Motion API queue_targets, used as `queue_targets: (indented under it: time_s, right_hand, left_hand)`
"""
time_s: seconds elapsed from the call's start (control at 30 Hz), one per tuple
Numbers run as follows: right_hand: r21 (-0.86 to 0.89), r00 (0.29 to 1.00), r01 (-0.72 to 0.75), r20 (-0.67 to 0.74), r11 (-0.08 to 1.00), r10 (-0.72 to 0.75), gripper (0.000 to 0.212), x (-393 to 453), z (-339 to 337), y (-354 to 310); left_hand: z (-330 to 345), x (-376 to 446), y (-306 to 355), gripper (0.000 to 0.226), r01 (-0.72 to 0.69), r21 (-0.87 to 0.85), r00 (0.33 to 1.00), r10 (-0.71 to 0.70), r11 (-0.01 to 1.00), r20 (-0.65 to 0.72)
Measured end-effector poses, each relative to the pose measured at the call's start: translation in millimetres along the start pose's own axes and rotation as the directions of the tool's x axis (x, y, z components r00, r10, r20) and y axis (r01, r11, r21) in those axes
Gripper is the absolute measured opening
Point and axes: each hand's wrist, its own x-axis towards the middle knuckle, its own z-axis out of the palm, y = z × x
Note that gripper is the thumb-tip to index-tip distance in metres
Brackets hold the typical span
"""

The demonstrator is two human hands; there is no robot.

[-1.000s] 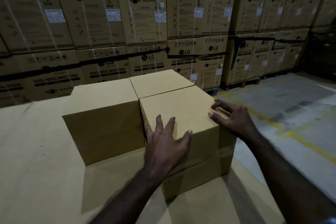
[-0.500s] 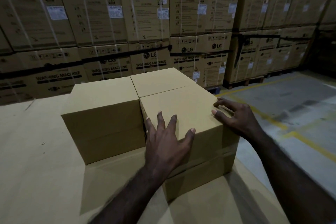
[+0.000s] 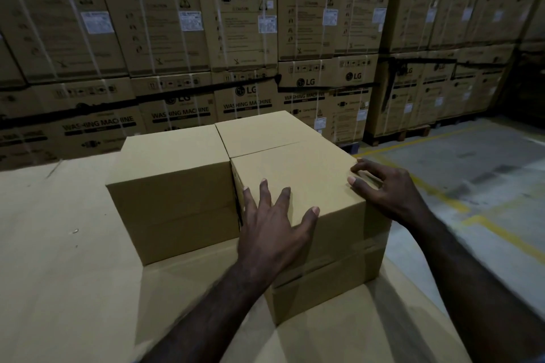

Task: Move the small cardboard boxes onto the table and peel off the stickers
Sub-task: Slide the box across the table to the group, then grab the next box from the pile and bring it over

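Three plain brown cardboard boxes stand together on a cardboard-covered table (image 3: pixel 59 289). The nearest box (image 3: pixel 298 174) is at the front right, on top of another box (image 3: pixel 327 286). My left hand (image 3: pixel 274 227) lies spread over its near top edge, fingers apart. My right hand (image 3: pixel 389 188) rests on its right top corner, fingers curled over the edge. A second box (image 3: pixel 174 186) sits to its left, touching it. A third box (image 3: pixel 262 132) stands behind it. No sticker shows on the visible faces.
Tall stacks of strapped washing machine cartons (image 3: pixel 236 23) form a wall behind the table. To the right is grey concrete floor (image 3: pixel 472 162) with yellow lines, below the table's right edge. Wooden pallets (image 3: pixel 413 132) sit under the far cartons.
Both hands stay on the nearest box. The view has shifted slightly, and the right hand has slid a little along the box's right top edge.
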Motion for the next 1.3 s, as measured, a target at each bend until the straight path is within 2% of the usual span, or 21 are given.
queue_targets:
  time_s: [0.2, 0.3, 0.37, 0.7, 0.8, 0.97, 1.17, 1.3]
  right_hand:
    - [-0.113, 1.000, 0.001, 0.019, 0.994, 0.002, 0.045, -1, -3, -7]
    - [-0.228, 0.999, 0.047, 0.030, 0.973, -0.042, 0.058, -2, -4, -18]
    - [-0.273, 0.996, 0.093, 0.027, 0.958, -0.089, 0.054, -2, -3, -29]
    - [-0.214, 0.963, 0.270, 0.084, 0.939, -0.258, 0.063, -13, 25, -127]
    - [-0.179, 0.950, 0.307, 0.110, 0.935, -0.291, 0.059, -23, 42, -170]
    - [-0.126, 0.929, 0.362, 0.130, 0.924, -0.346, 0.070, -54, 82, -254]
    - [-0.085, 0.889, 0.450, 0.136, 0.889, -0.437, 0.057, -111, 148, -387]
    - [0.014, 0.849, 0.516, 0.122, 0.856, -0.514, 0.052, -143, 202, -474]
  left_hand:
    - [-2, 0, 2, 0.078, -0.019, 0.042, 1.000, 0.019, 0.999, 0.012]
    - [-4, 0, 2, 0.077, -0.024, 0.055, 1.000, 0.024, 0.998, 0.006]
    - [-8, -2, 1, 0.077, -0.034, 0.075, 0.999, 0.035, 0.997, -0.008]
    - [-63, -33, -28, 0.076, -0.048, 0.115, 0.985, 0.066, 0.992, -0.159]
    - [-91, -55, -56, 0.076, -0.023, 0.114, 0.977, 0.046, 0.993, -0.210]
    - [-146, -105, -119, 0.071, 0.045, 0.106, 0.958, -0.013, 0.993, -0.285]
    - [-229, -197, -227, 0.073, 0.119, 0.104, 0.910, -0.067, 0.987, -0.409]
    - [-285, -260, -297, 0.071, 0.219, 0.116, 0.872, -0.141, 0.969, -0.469]
